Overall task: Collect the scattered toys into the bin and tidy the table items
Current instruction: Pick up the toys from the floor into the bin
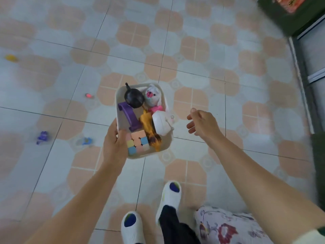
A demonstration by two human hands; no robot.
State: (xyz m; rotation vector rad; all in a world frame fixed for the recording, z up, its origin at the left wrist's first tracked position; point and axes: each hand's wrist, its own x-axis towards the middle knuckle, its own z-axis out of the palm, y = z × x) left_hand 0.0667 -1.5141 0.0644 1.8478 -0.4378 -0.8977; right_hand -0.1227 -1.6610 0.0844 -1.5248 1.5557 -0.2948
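My left hand [115, 144] grips the near left corner of a white bin [169, 136], held above the tiled floor. Inside lie a pastel cube [138, 142], a purple number one [129, 117], a black round toy [133, 97], a white and pink plush [153, 96], a yellow-brown animal figure [149, 132] and a white case [161, 124]. My right hand [202, 123] hovers to the right of the bin, fingers loosely curled, holding nothing. Loose toys lie on the floor to the left: a purple one [42, 137], a blue one [86, 141], a small red one [88, 95] and a yellow one [10, 58].
My two feet in white slippers [169, 196] stand on the tiles below the bin. A floral cushion [226, 226] lies at the bottom right. Dark green furniture [288, 13] fills the top right corner, and a metal door frame [299, 67] runs down the right side.
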